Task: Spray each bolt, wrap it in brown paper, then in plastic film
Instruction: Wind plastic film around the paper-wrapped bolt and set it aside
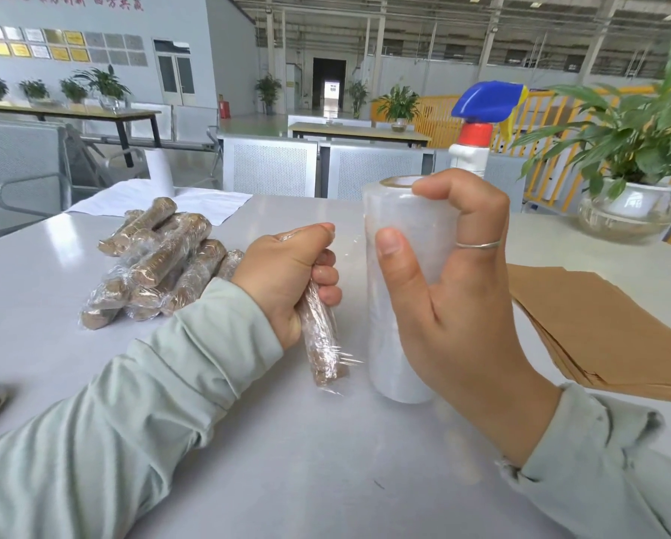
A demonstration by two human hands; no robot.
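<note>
In the middle of the frame, the left hand [287, 282] grips the wrapped bolt [322, 340] while the right hand [450, 289] holds the film roll [400, 297] upright on the desk [287, 461], probably to pull film tight.

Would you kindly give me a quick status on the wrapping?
Left hand grips wrapped bolt, film on. Right hand holds film roll upright on table. Nothing in the way.

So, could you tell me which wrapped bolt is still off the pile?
The wrapped bolt gripped in the left hand, beside the film roll; the others lie heaped in the pile.
</note>
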